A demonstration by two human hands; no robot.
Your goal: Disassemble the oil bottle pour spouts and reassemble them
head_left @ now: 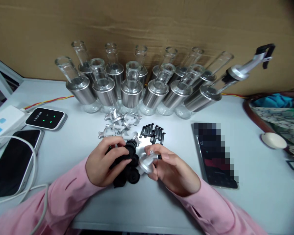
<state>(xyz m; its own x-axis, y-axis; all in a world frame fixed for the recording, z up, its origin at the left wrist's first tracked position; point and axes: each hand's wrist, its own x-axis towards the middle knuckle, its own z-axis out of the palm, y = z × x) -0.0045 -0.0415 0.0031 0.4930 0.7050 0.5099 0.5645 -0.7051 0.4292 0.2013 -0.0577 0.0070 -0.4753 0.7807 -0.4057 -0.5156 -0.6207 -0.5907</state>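
Observation:
My right hand (176, 169) is closed on a silver pourer spout (147, 163), tilted with its black tip toward my thumb. Over a cluster of round black stoppers (133, 176), my left hand (107, 160) has its fingers closed on one black stopper (130, 149) at the top. The two hands are close together, with the held spout beside the stoppers. Just behind them lies a pile of silver spout pieces (131, 120). Several small black levers (152, 131) are lined up to the right of that pile.
Two rows of glass bottles with steel sleeves (131, 93) stand along the cardboard back. The rightmost carries a pourer (238, 72). Phones (14, 160) (213, 156), a Wi-Fi device (46, 118), a white cable (34, 156), and a white oval object (273, 140) lie around.

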